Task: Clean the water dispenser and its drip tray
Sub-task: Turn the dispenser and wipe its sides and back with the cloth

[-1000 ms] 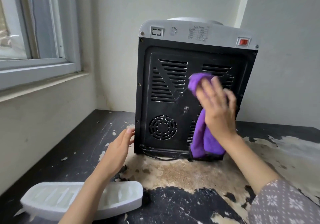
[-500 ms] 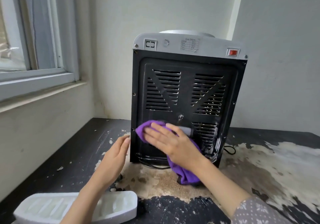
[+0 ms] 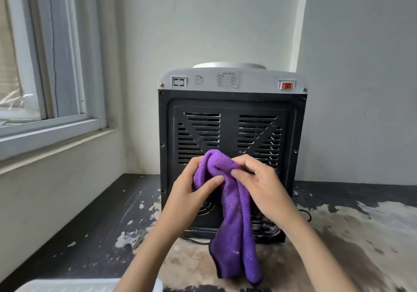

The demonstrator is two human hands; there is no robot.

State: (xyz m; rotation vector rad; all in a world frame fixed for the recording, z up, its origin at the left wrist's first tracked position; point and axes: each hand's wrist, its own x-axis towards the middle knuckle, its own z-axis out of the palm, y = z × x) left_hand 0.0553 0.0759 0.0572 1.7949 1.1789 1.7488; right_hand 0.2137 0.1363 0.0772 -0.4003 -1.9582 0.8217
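The water dispenser [image 3: 230,120] stands on the table with its black vented back panel facing me and a grey top strip carrying a red switch. In front of that panel both hands hold a purple cloth [image 3: 234,224] bunched at its top, the rest hanging down. My left hand [image 3: 191,192] grips the bunch from the left with the thumb across it. My right hand [image 3: 259,183] pinches the cloth's top from the right. The white drip tray [image 3: 67,286] lies at the bottom left edge, partly cut off.
The worn dark table [image 3: 94,228] has peeling patches and loose flakes. A window [image 3: 45,66] and its sill run along the left wall. A black cord [image 3: 305,216] lies behind the dispenser's right side. Walls close in behind and to the right.
My right hand lifted the cloth off the lower back panel. My left hand left the dispenser's side and took hold of the cloth too. The view tilted up.
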